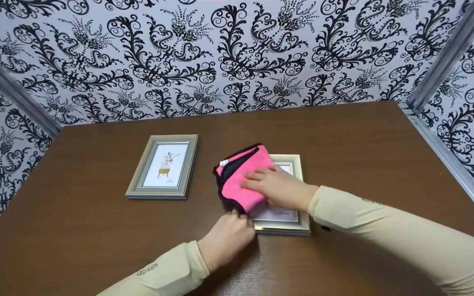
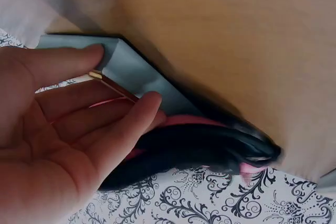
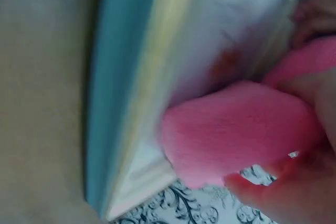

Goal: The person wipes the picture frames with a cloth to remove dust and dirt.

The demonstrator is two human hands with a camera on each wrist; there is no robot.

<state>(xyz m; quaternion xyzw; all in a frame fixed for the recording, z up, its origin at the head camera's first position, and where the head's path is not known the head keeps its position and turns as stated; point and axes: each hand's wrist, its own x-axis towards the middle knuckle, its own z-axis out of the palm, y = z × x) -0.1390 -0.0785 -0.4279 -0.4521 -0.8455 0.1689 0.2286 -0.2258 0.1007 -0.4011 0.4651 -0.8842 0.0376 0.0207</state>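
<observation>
A pink cloth [image 1: 239,187] with black edging and a white tag lies folded over the left part of a picture frame [image 1: 301,218]. My right hand [image 1: 282,190] holds the cloth against the picture. In the right wrist view, the pink cloth [image 3: 241,129] bunches under the fingers, over the blurred picture. At the frame's near left corner, my left hand [image 1: 229,237] grips the edge with curled fingers. The left wrist view shows thumb and fingers at the frame's grey-blue side [image 2: 142,69], beside the cloth's black edging [image 2: 194,148]. The cloth hides much of the picture.
A second picture frame [image 1: 138,187] lies flat to the left, showing a plant in a yellow pot. Both frames rest on the brown table [image 1: 356,144]. Patterned walls [image 1: 237,53] with grey metal posts [image 1: 447,57] stand behind and at both sides.
</observation>
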